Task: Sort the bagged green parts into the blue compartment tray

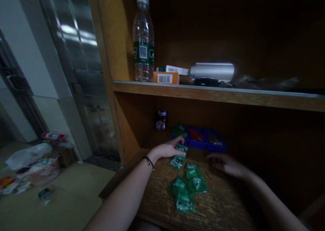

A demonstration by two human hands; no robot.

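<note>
My left hand (169, 149), with a dark cord around its wrist, is closed on a small green plastic packet (177, 162) between thumb and fingers. This lies just in front of a blue three-compartment tray (198, 144). The tray's left compartment holds green packets (179, 131), the middle one something red (196, 134), the right one something dark (214, 138). My right hand (227, 164) hovers to the right, fingers loosely bent and apart, with nothing visible in them. Two more green packets, one nearer (183, 197) and one farther back (195, 178), lie on the wooden board.
A shelf edge (203, 95) runs above my hands. On it stand a plastic bottle (143, 38), an orange box (166, 78) and a silver cylinder (212, 71). A wooden side panel (132, 122) bounds the left. A basket with bags (40, 171) stands on the floor.
</note>
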